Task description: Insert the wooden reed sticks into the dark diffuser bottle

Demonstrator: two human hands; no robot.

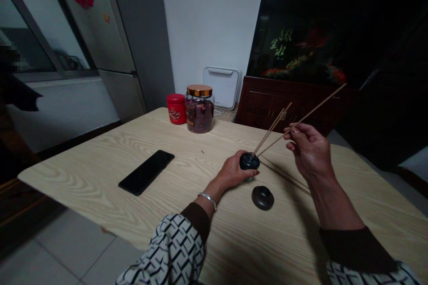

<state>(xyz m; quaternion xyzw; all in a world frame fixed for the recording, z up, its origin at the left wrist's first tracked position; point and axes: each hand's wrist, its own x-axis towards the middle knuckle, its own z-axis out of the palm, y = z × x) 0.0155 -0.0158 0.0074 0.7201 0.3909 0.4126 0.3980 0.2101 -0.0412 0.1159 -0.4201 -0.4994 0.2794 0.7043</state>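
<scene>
My left hand (233, 170) is wrapped round a small dark glass bottle (249, 160) that stands on the table. Several thin reed sticks (270, 128) lean out of the bottle's mouth. Between the thumb and fingers of my right hand (309, 144) is one long thin stick (321, 102), held at a slant, its lower end at or near the bottle's mouth. A round dark brown lid (262, 198) lies just in front of the bottle. More sticks (290, 179) lie on the tabletop behind and right of the bottle, below my right hand.
On the pale wood table (113, 156) a black phone (147, 172) lies at the left. A red canister (176, 109) and a copper-lidded jar of dried flowers (199, 111) stand at the far edge. Behind are a grey fridge (143, 35) and a dark fish tank (310, 26).
</scene>
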